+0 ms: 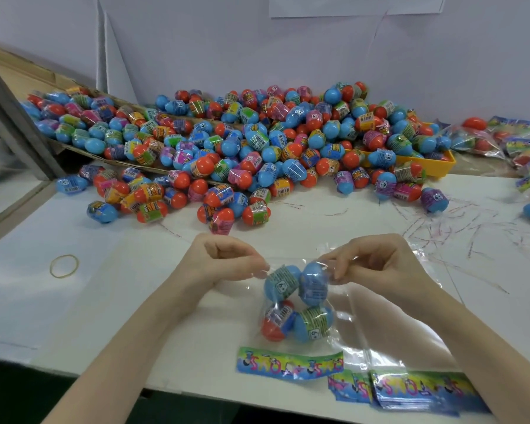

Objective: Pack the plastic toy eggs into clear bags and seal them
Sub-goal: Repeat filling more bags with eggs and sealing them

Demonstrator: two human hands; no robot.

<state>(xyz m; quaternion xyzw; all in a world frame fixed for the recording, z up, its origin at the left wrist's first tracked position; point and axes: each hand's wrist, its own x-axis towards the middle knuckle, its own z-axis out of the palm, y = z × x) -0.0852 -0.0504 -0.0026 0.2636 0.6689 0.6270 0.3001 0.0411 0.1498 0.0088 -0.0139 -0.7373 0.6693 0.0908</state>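
Head view: a clear bag holding four plastic toy eggs is seen lying on the white counter, its far, open edge pinched between both hands. The left hand is curled, with its fingers closed on the film at the bag's left corner; the right hand is likewise curled, its fingertips pinching the film at the right corner. Sealing is judged to be the step in hand, the eggs being already inside. Next, the mouth would need to be pressed shut along its edge. Beyond the fingers a large pile of loose eggs is spread; nearer the body, printed header cards are laid.
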